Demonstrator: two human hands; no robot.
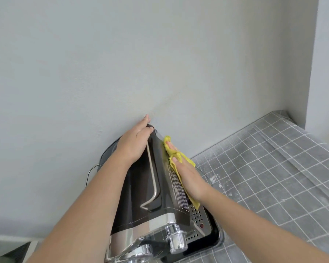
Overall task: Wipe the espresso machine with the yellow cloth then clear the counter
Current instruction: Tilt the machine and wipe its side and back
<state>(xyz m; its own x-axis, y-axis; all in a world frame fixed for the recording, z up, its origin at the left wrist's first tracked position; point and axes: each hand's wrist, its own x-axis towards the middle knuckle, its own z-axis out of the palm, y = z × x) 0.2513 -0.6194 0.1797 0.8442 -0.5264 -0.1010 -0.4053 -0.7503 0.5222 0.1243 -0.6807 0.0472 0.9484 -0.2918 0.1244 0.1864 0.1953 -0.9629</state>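
The espresso machine (156, 211), dark with chrome parts, is tipped over so that its underside with a printed label faces right. My left hand (134, 141) grips its far upper edge close to the wall. My right hand (190, 177) lies flat on the yellow cloth (185, 157) and presses it against the labelled side. The cloth shows above the fingers and below the wrist. A chrome knob (176, 239) and a perforated drip tray (198, 217) are at the near end.
The grey tiled counter (273, 177) runs to the right, dusted with white specks near the machine. A pale grey wall (122, 63) stands right behind the machine, and a wall corner (311, 82) closes the far right. A thin cable (91, 170) loops out at the left.
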